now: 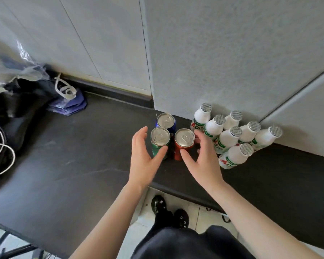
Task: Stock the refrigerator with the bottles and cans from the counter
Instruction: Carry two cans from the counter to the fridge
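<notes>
Three cans stand together on the dark counter: a green can, a red can and a blue can behind them. My left hand is spread beside the green can, thumb touching its side, fingers straight on its left. On the other side, my right hand cups the red can, thumb at its front and fingers round its right side. Several white bottles with foil caps and green-red labels stand in a cluster to the right, against the wall.
A black bag with white cord, clear plastic wrap and a purple folded bag lie at the counter's left. A grey wall corner rises just behind the cans. The counter's front edge is close to my body.
</notes>
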Available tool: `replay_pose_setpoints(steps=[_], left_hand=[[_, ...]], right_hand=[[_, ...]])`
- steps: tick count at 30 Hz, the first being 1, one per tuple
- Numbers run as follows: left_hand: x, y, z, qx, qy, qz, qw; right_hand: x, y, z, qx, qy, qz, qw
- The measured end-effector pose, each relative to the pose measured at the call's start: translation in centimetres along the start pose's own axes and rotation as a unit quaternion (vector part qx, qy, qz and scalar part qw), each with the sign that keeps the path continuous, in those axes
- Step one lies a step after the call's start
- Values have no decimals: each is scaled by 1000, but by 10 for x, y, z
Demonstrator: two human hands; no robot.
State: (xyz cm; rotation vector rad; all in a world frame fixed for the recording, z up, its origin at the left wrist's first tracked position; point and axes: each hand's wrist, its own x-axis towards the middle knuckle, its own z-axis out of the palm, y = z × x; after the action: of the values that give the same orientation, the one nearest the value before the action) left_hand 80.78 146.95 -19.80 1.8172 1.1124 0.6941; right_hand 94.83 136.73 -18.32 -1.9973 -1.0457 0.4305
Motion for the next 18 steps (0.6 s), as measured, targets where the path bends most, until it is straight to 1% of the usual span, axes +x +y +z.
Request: replay_pose_setpoints(steps=[2, 4, 8, 10, 13, 15, 18], left_hand=[[7, -3, 0, 3, -37, 9, 999], [11, -4, 0, -6, -53, 9, 999], [17, -1, -2, 6, -58, 38, 998], [18, -2, -2, 4, -57, 40, 998], [16, -8, 0, -8, -39, 15, 999], [15, -10, -2, -12, -11, -9, 1000], [9, -6, -10, -35, 20, -21, 999]], right_hand=[[7, -1, 6, -20, 8, -9, 1000], [10, -2, 10, -19, 8, -6, 1000], [12, 0, 17, -6, 6, -16, 1000], [11, 3, 19, -12, 8, -17, 1000], [11, 5, 22, -7, 9, 7, 1000], [13, 4, 22, 13, 12, 16, 1000], [18, 2, 21, 53, 12, 14, 998]])
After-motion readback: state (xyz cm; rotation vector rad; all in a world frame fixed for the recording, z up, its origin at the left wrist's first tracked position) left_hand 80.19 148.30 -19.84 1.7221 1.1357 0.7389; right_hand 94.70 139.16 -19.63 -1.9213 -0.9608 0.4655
